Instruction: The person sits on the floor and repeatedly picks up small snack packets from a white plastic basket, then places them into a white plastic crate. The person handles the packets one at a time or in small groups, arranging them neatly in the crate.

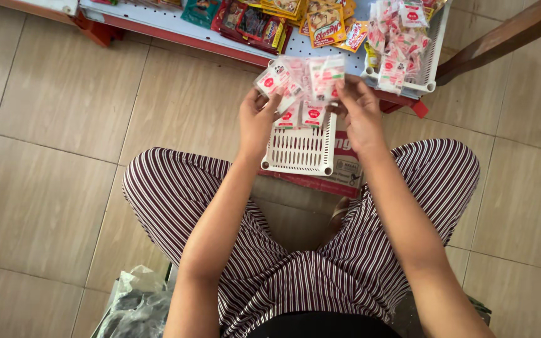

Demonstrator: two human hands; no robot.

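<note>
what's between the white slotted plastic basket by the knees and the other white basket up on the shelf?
Head view: the right hand and the strip of small clear red-and-white sachets it holds with the left hand, above the white slotted basket; shelf basket beyond.

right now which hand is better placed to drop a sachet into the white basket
Left, probably: the left hand holds the sachets at their loose end, directly above the white basket; the right hand sits off its right edge.

Bright, even daylight; soft faint shadows on the floor tiles (51, 188); sharp focus, slight edge distortion.
</note>
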